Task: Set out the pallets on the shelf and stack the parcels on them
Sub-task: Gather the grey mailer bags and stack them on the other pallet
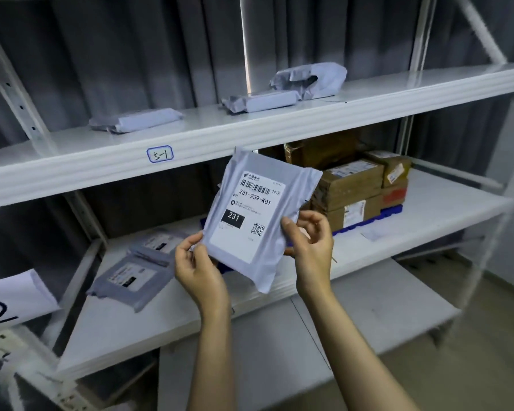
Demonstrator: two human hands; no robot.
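Grey parcel (pixel 250 215) is held upright in front of the shelf unit, label facing the camera, reading 231-239-K01. Left hand (pixel 196 262) pinches its lower left corner between thumb and fingers. Right hand (pixel 309 241) grips the right edge, thumb on the front. The parcel is in the air and touches no shelf.

Middle shelf (pixel 445 200): blue pallet (pixel 389 216) at right carries stacked cardboard boxes (pixel 350 185). Two flat grey mailers (pixel 131 274) lie at left, directly on the shelf board. A blue strip shows behind the held parcel, possibly a second pallet; it is mostly hidden, so I cannot confirm. Upper shelf (pixel 309 120) holds three more grey bags (pixel 261 100).

Risks (judgement): both grips sit at the edges of slick film, so the parcel could slide out when one hand lets go. Laid on the box stack, a soft bag may slip off or nudge the upper boxes. Set on bare board, it misses the pallet.
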